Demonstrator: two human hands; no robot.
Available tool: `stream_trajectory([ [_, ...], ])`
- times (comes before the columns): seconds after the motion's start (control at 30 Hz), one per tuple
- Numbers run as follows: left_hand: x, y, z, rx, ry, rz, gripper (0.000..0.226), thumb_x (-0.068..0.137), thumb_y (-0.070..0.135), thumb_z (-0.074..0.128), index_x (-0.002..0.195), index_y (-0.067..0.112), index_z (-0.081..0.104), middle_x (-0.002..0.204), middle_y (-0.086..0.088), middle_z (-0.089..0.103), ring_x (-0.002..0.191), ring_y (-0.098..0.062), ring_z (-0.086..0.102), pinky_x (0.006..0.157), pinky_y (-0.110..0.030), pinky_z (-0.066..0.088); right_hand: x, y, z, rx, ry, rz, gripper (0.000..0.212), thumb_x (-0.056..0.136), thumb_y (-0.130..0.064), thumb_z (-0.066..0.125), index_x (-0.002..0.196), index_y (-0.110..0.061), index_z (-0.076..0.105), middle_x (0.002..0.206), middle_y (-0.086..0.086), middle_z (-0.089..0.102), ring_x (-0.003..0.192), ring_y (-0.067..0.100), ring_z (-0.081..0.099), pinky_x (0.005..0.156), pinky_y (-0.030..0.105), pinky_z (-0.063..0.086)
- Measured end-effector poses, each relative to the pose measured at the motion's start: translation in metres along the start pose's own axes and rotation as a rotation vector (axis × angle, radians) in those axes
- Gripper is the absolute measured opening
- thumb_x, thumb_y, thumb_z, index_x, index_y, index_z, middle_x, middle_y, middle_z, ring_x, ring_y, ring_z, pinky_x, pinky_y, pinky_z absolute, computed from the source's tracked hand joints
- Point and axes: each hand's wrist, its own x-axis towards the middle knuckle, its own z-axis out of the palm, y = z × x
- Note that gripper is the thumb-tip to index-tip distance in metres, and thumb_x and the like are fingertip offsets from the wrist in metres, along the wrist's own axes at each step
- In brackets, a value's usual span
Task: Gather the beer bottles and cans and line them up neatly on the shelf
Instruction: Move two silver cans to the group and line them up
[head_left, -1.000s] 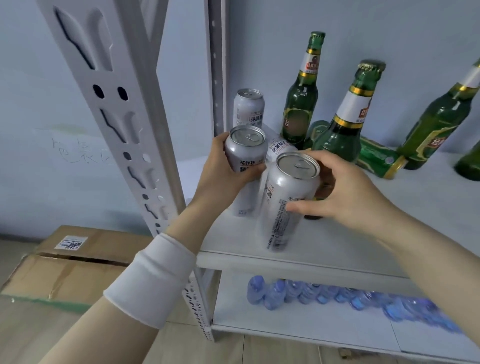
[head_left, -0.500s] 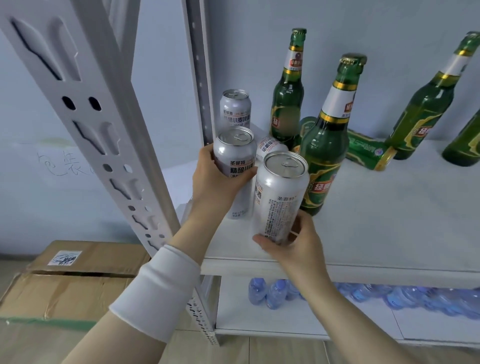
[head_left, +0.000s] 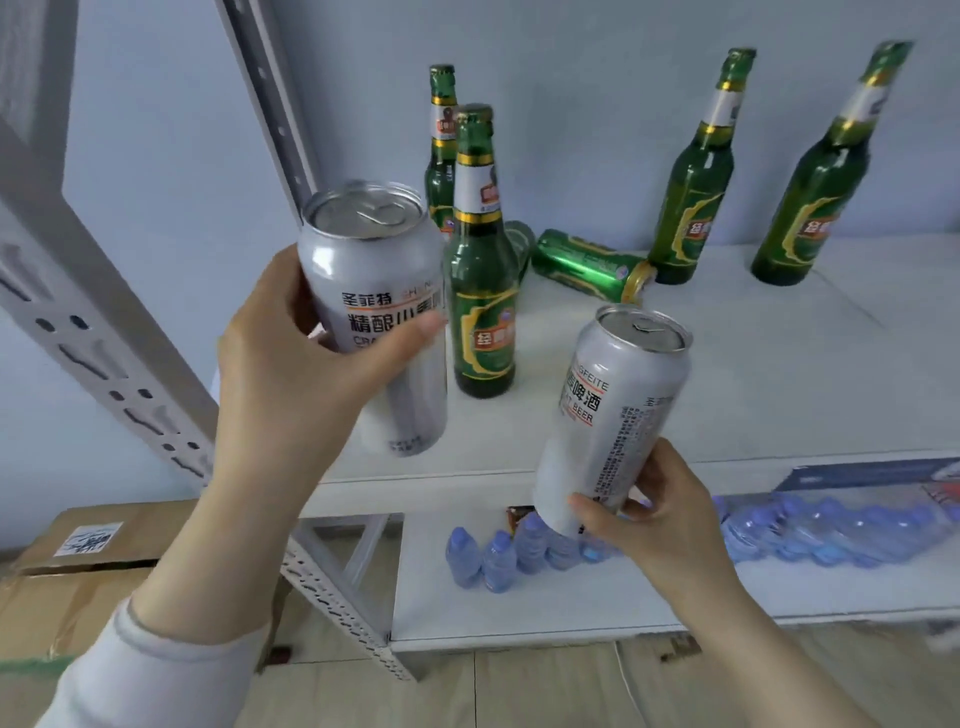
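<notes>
My left hand (head_left: 291, 374) grips a white beer can (head_left: 371, 270) and holds it up in front of the shelf's left end. My right hand (head_left: 654, 525) holds a second white can (head_left: 608, 410) by its base, tilted, out past the front edge of the white shelf (head_left: 675, 395). Several green beer bottles stand on the shelf: one near the front left (head_left: 480, 291), one behind it (head_left: 441, 150), two further right (head_left: 693, 182) (head_left: 821, 176). A green can (head_left: 592, 265) lies on its side between them. Other white cans are hidden behind my left hand.
A perforated white shelf post (head_left: 104, 353) slants across the left. The lower shelf (head_left: 519, 608) carries a row of blue-capped water bottles (head_left: 498, 556). A cardboard box (head_left: 72, 566) sits on the wooden floor at the lower left.
Both hands have pulled their cans up and away from the cluster at the shelf's left end. The right hand's can has moved rightward and toward me, and the view has shifted right.
</notes>
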Motion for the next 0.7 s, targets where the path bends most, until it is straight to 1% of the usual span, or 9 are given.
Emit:
stream_trajectory([
  [0.1,-0.024,0.047,0.039,-0.031,-0.041,0.035,0.038,0.058,0.040,0.080,0.086,0.033,0.055,0.080,0.021,0.064,0.073,0.013,0.059,0.063,-0.003,0.047,-0.006,0.001,-0.065,-0.029,0.007,-0.030,0.055,0.036,-0.042,0.074,0.084,-0.026,0.053,0.084,-0.003,0.066,0.065,-0.008,0.058,0.057,0.007,0.045],
  [0.3,-0.072,0.136,0.158,-0.089,-0.123,0.086,0.034,0.061,0.042,0.077,0.087,0.033,0.057,0.078,0.019,0.065,0.069,0.009,0.060,0.056,-0.012,0.049,-0.026,0.006,-0.212,-0.077,0.065,-0.050,0.056,0.036,-0.042,0.075,0.086,-0.028,0.053,0.087,-0.008,0.066,0.068,-0.013,0.059,0.059,0.003,0.044],
  [0.37,-0.082,0.163,0.195,-0.113,-0.174,0.106,0.038,0.062,0.042,0.077,0.093,0.028,0.059,0.082,0.018,0.065,0.073,0.008,0.060,0.062,-0.010,0.050,-0.030,0.008,-0.259,-0.086,0.100,-0.031,0.050,0.042,-0.028,0.081,0.084,-0.026,0.054,0.086,-0.008,0.067,0.068,-0.013,0.058,0.058,0.002,0.043],
  [0.4,-0.085,0.175,0.213,-0.123,-0.200,0.110,0.041,0.062,0.041,0.077,0.096,0.025,0.060,0.084,0.017,0.066,0.075,0.007,0.061,0.064,-0.010,0.051,-0.031,0.010,-0.281,-0.089,0.121,-0.019,0.048,0.046,-0.022,0.083,0.085,-0.025,0.055,0.088,-0.006,0.068,0.072,-0.007,0.061,0.060,0.004,0.045],
  [0.47,-0.089,0.196,0.248,-0.156,-0.235,0.113,0.042,0.063,0.038,0.079,0.098,0.022,0.061,0.085,0.015,0.068,0.076,0.004,0.062,0.065,-0.011,0.051,-0.030,0.015,-0.322,-0.096,0.174,-0.003,0.051,0.047,-0.025,0.085,0.090,-0.021,0.058,0.091,-0.004,0.069,0.078,0.001,0.063,0.065,0.009,0.047],
  [0.5,-0.090,0.204,0.266,-0.171,-0.250,0.115,0.041,0.063,0.037,0.079,0.097,0.021,0.061,0.084,0.014,0.068,0.075,0.003,0.063,0.065,-0.013,0.051,-0.028,0.017,-0.340,-0.095,0.199,0.000,0.054,0.046,-0.028,0.085,0.092,-0.019,0.058,0.092,-0.004,0.070,0.076,-0.002,0.062,0.064,0.009,0.047],
  [0.57,-0.092,0.218,0.302,-0.181,-0.286,0.124,0.041,0.063,0.037,0.080,0.096,0.020,0.061,0.085,0.012,0.068,0.076,0.001,0.063,0.066,-0.016,0.052,-0.023,0.025,-0.374,-0.083,0.254,0.016,0.043,0.058,-0.013,0.085,0.090,-0.019,0.057,0.088,-0.005,0.068,0.068,-0.013,0.060,0.058,0.004,0.044],
  [0.63,-0.092,0.227,0.339,-0.196,-0.318,0.122,0.039,0.062,0.035,0.080,0.093,0.023,0.059,0.082,0.015,0.066,0.073,0.006,0.062,0.063,-0.010,0.050,-0.013,0.033,-0.406,-0.110,0.305,0.029,0.041,0.064,0.001,0.080,0.085,-0.024,0.055,0.086,-0.009,0.066,0.066,-0.016,0.059,0.056,0.001,0.043],
  [0.7,-0.090,0.235,0.376,-0.217,-0.351,0.124,0.038,0.061,0.033,0.080,0.091,0.026,0.057,0.079,0.018,0.064,0.070,0.011,0.060,0.060,-0.006,0.048,0.002,0.040,-0.439,-0.151,0.352,0.034,0.041,0.062,-0.001,0.081,0.082,-0.026,0.054,0.087,-0.008,0.066,0.068,-0.014,0.058,0.058,0.001,0.043],
])
